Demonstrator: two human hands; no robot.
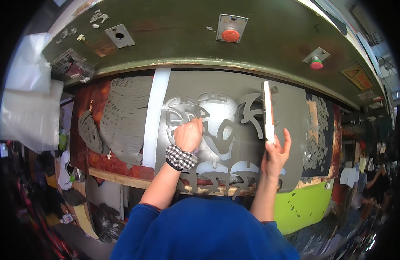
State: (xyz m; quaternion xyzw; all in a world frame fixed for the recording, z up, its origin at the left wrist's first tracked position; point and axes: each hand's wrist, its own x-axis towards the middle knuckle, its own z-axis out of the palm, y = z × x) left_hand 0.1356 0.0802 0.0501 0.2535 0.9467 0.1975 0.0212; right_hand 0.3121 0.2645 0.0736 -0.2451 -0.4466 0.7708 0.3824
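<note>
My left hand (188, 136), with a checked band at the wrist, is closed over the cut part of a grey sheet (286, 130). Its fingers pinch the sheet's cut material, though the fingertips are partly hidden. Around it are curved cut-outs, with a pale shiny surface (214, 113) showing through the gaps. My right hand (275, 154) grips the lower end of a white-edged board (268, 112), held on its edge above the sheet; it looks like a cutting die. Left of the board is a grey piece with curved arms (252, 115).
A green machine beam (174, 43) with red push buttons (230, 34) spans the far side. Stacked grey cut pieces (126, 112) lie at left beside a white strip (156, 117). Small grey scraps (317, 134) lie at right, near a lime-green panel (304, 208). Clear plastic (31, 95) hangs at far left.
</note>
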